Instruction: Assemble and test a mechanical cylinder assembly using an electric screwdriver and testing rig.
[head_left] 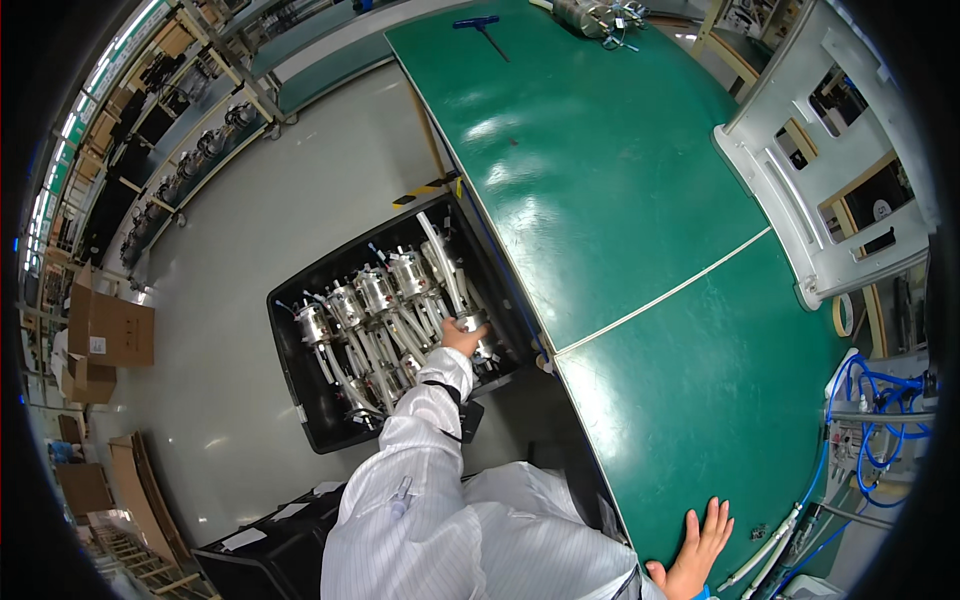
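Note:
My left hand (461, 338) reaches down into a black bin (287, 345) beside the table. Its fingers are wrapped round a shiny metal cylinder (474, 322) at the bin's near right corner. A whitish tube beside this cylinder slants up toward the bin's far edge. Several similar metal cylinders (376, 290) with pale tubes lie packed in rows to the left of that hand. My right hand (697, 548) rests on the green tabletop (680, 420), fingers spread and holding nothing.
On the table's far end lie a blue T-handle hex key (480, 30) and another metal cylinder with fittings (588, 17). A white frame (790, 200) stands along the right edge, with blue hoses (868, 420) below it. Cardboard boxes (115, 325) and shelves are at left.

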